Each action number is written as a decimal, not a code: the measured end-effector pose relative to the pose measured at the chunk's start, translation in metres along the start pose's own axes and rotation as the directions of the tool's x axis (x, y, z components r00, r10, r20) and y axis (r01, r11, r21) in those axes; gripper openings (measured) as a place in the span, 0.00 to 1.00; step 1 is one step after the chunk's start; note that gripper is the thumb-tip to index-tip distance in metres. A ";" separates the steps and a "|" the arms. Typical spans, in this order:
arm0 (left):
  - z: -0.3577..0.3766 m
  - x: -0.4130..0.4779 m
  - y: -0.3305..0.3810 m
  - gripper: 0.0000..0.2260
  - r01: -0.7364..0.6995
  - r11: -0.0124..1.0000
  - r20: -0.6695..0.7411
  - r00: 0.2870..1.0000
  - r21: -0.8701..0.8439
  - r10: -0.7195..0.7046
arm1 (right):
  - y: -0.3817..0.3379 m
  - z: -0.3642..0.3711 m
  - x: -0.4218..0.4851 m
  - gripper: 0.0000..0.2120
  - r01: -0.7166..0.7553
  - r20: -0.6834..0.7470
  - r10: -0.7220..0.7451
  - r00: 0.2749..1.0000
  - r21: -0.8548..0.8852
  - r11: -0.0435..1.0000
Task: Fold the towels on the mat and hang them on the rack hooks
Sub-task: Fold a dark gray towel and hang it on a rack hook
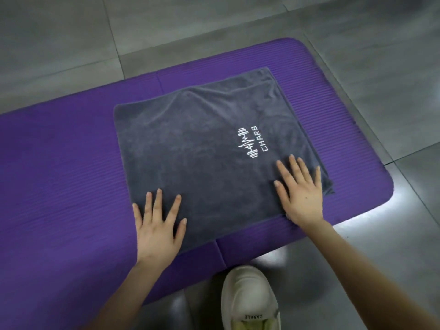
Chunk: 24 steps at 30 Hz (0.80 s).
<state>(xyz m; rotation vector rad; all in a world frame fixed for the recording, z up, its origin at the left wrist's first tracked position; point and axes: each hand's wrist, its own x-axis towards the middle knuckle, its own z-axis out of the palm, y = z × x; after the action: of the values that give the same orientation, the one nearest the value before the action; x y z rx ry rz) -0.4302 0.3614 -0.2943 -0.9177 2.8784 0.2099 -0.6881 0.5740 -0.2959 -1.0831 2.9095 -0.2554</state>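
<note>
Fingers of both hands spread wide and flat, palms down, gripping nothing. Left hand (158, 225) presses the lower left corner of the grey towel (202, 148); little finger side overhangs onto the purple mat (59, 175). Right hand (301, 189) lies flat on the towel's lower right corner, fingertips pointing toward the top of the frame, just below the white logo (253, 142) (barbell graphic, lettering "CHARS"). Towel is folded, roughly rectangular, centre of frame, resting wholly on the mat; a lower layer shows past the upper edge toward the upper right. Mild creases near the top edge. Mat lies on grey tiled floor (357, 55). White shoe (248, 298) at bottom centre, toe just touching the mat edge.
</note>
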 end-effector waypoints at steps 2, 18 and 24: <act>-0.005 0.010 0.015 0.23 -0.077 0.995 -0.066 0.995 -0.063 0.073 | 0.016 -0.008 -0.009 0.26 -0.225 -0.135 0.234 0.963 0.075 0.971; -0.009 0.046 0.033 0.18 -0.200 0.916 -0.107 0.979 -0.347 0.173 | 0.034 -0.058 0.025 0.10 -0.610 0.245 0.630 0.737 0.642 0.465; -0.046 0.041 0.025 0.07 0.245 0.327 0.119 0.924 -0.913 -0.363 | -0.094 -0.101 0.039 0.11 -0.214 0.076 0.236 0.969 0.739 0.639</act>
<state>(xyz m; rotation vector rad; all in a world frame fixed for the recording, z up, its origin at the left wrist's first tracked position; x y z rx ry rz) -0.4808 0.3508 -0.2532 -1.6052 2.3807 1.9289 -0.6653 0.4935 -0.1795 -0.5522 2.4569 -1.3115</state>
